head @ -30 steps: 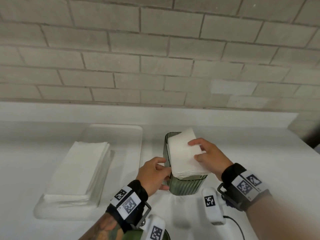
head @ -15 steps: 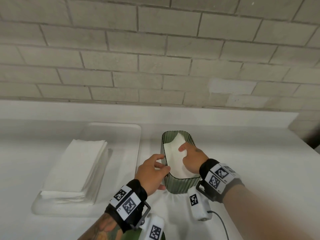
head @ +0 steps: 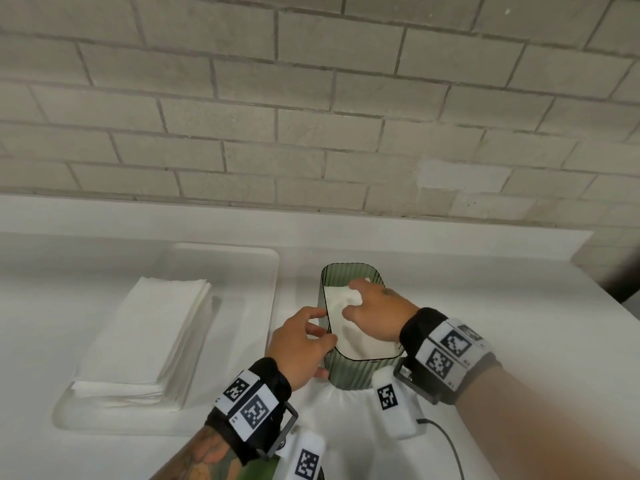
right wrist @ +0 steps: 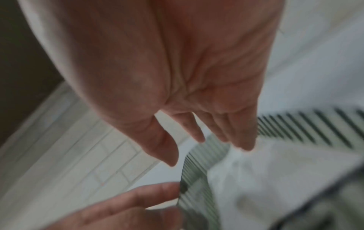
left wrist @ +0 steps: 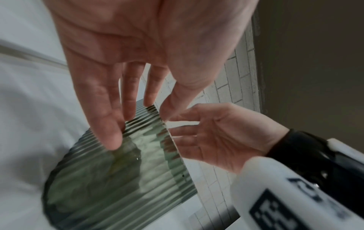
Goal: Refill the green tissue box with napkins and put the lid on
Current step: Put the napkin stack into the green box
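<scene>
— Head view first: how many boxes, how many piles?
— One ribbed translucent green tissue box (head: 349, 370), upright and lidless, on the white counter (head: 485, 306); one wad of white napkins (head: 349, 327) inside it; one further stack of folded white napkins (head: 138, 337) in the clear plastic tray (head: 239, 258) to the left.
— And the hands?
— Two; the left hand (head: 299, 341) rests against the box's left wall, fingers straight and narrowly spread, thumb at the rim; the right hand (head: 375, 313) reaches down into the box, fingers extended and relaxed on the napkins, gripping nothing.
— Do the wrist views agree?
— Yes, though blurred; the left hand (left wrist: 126, 65) shows four straight fingers on the ribs; the right hand (right wrist: 177, 77) hangs loose-fingered over the box (right wrist: 199, 171).
</scene>
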